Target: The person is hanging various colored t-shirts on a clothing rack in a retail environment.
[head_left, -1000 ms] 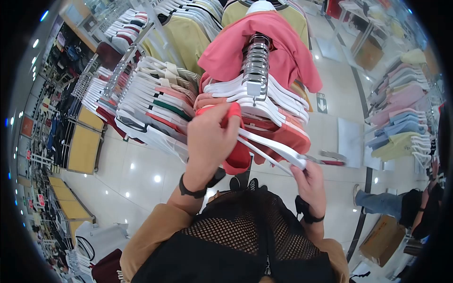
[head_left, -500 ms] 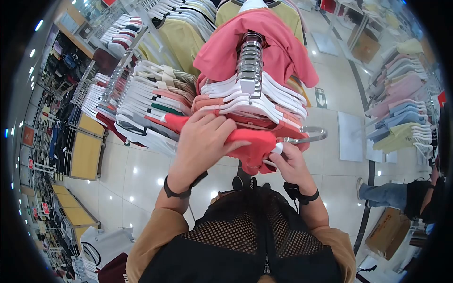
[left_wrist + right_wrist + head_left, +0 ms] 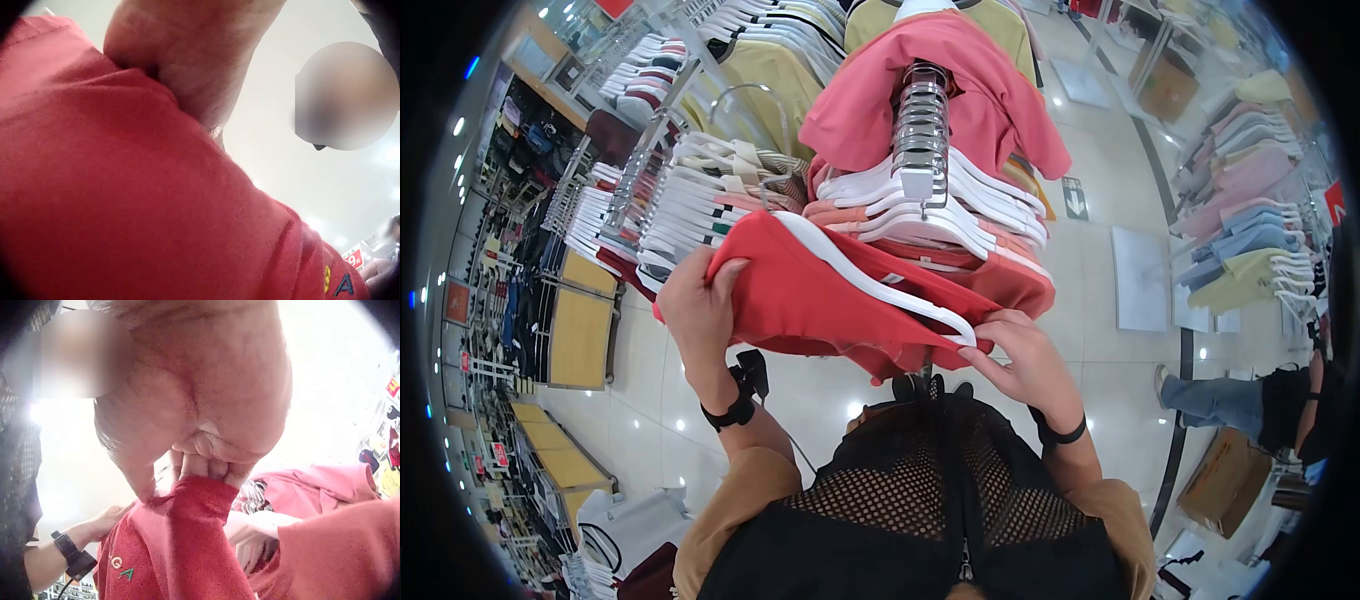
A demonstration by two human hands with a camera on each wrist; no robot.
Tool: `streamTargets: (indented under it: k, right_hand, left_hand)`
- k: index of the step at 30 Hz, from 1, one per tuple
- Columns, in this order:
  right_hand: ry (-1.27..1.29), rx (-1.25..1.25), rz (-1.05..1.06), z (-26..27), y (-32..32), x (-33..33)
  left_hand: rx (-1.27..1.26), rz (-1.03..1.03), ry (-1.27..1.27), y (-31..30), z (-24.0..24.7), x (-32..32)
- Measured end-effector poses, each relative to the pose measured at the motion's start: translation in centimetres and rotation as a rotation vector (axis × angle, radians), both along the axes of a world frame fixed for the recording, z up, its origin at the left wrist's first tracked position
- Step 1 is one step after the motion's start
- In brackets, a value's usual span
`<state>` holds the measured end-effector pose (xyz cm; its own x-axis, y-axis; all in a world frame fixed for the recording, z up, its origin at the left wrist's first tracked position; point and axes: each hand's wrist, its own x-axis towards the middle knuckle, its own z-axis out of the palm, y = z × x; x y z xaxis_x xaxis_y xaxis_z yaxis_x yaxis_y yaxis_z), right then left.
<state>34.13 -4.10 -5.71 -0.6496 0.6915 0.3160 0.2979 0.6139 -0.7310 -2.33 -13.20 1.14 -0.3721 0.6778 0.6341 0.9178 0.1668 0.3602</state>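
Observation:
A red shirt (image 3: 820, 300) stretches between my two hands in the head view, with a white hanger (image 3: 862, 282) along its neck opening. The hanger's metal hook (image 3: 752, 92) points away to the upper left. My left hand (image 3: 700, 312) grips the shirt's left shoulder, thumb on top of the cloth. At the other shoulder, my right hand (image 3: 1030, 365) pinches the fabric beside the hanger's end. Small embroidered letters (image 3: 122, 569) show on the red cloth in the right wrist view. Red fabric covers my left fingers in the left wrist view.
Just beyond stands a rack of coral shirts on white hangers (image 3: 930, 225), with a pink garment (image 3: 990, 110) draped over its top. More hanging clothes (image 3: 700, 190) are at the left. To the right are another clothes rack (image 3: 1250, 215), a cardboard box (image 3: 1225, 480) and a person's leg (image 3: 1215, 400).
My left hand has moved left, spreading the red shirt out over the hanger. The hanger's hook has swung from the right side to the upper left. My right hand stays near its place.

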Motion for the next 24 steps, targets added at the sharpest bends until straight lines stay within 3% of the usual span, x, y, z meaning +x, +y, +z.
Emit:
streamTargets:
  k: [2, 6, 9, 13, 15, 18, 23, 24]
  right_hand:
    - [0.023, 0.215, 0.053, 1.3, 0.0, 0.4]
    - [-0.007, 0.093, 0.208, 3.1, 0.0, 2.2]
    - [-0.096, 0.027, 0.294, 4.0, 1.0, 3.8]
    - [0.005, 0.129, 0.260, 5.0, 1.0, 1.8]
    - [0.145, -0.024, 0.094, 3.9, 0.3, -0.4]
    - [0.126, -0.001, 0.138, 1.7, 0.2, -3.1]
    - [0.173, 0.030, 0.085, 1.1, 0.3, -2.7]
    - [0.186, 0.054, 0.071, 1.3, 0.5, -2.3]
  left_hand:
    - [0.032, 0.056, 0.011, -0.2, -0.4, -0.6]
    - [0.073, 0.070, 0.006, -0.2, -0.5, -0.7]
    - [0.096, 0.082, 0.159, 0.0, -0.3, 0.0]
    - [0.110, -0.091, 0.193, 1.5, -2.3, 1.8]
    - [0.111, -0.191, 0.172, 2.3, -2.8, 4.1]
    - [0.104, -0.372, 0.178, 3.3, -3.0, 7.4]
    - [0.154, -0.428, 0.017, 3.5, -6.3, 5.7]
    - [0.141, -0.303, -0.029, 3.5, -7.5, 4.8]
